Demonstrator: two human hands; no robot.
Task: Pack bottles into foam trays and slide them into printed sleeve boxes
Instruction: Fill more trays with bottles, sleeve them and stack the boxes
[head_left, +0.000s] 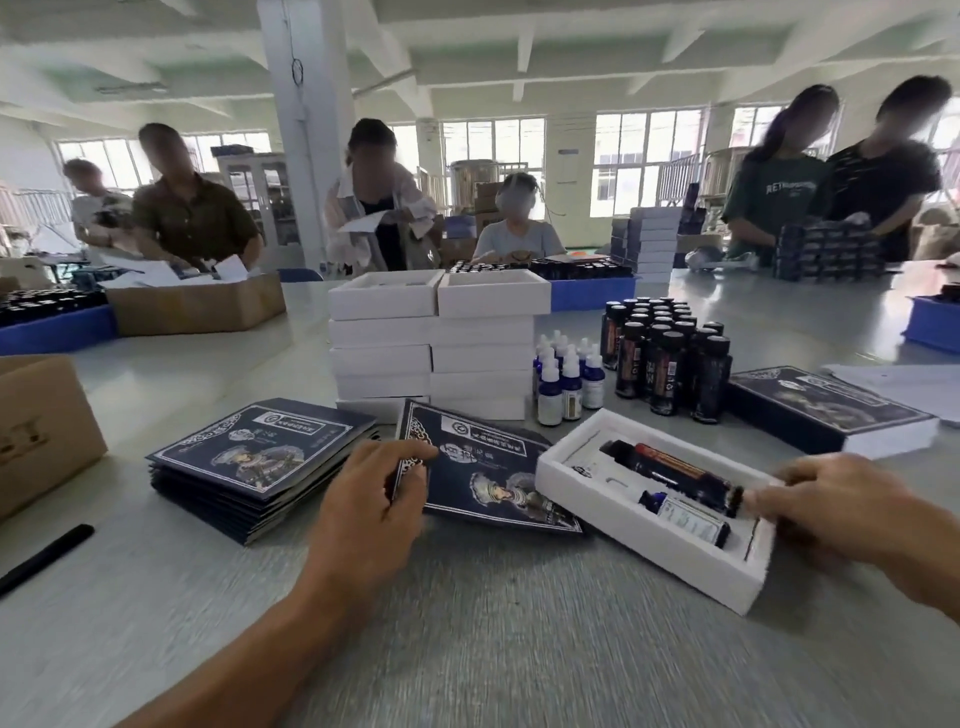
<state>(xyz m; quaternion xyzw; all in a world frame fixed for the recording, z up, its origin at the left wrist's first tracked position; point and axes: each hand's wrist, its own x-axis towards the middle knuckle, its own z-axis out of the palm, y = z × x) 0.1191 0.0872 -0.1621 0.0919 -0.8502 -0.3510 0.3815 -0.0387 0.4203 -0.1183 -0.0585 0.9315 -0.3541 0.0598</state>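
Now the left hand (376, 486) pinches the near-left corner of a flattened printed sleeve (483, 473), while the right hand (831, 506), fingers curled, grips the right end of a foam tray (649, 553) holding two bottles. Left lies a sleeve stack (260, 462); beyond, stacked white trays (436, 348) and standing bottles (665, 358) crowd the grey table (467, 649). Workers stand farther off.

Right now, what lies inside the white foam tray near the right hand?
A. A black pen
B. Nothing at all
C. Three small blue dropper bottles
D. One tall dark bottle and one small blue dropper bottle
D: the foam tray holds a tall dark bottle lying flat and, beside it, a small blue dropper bottle, with the right hand at the tray's far end.
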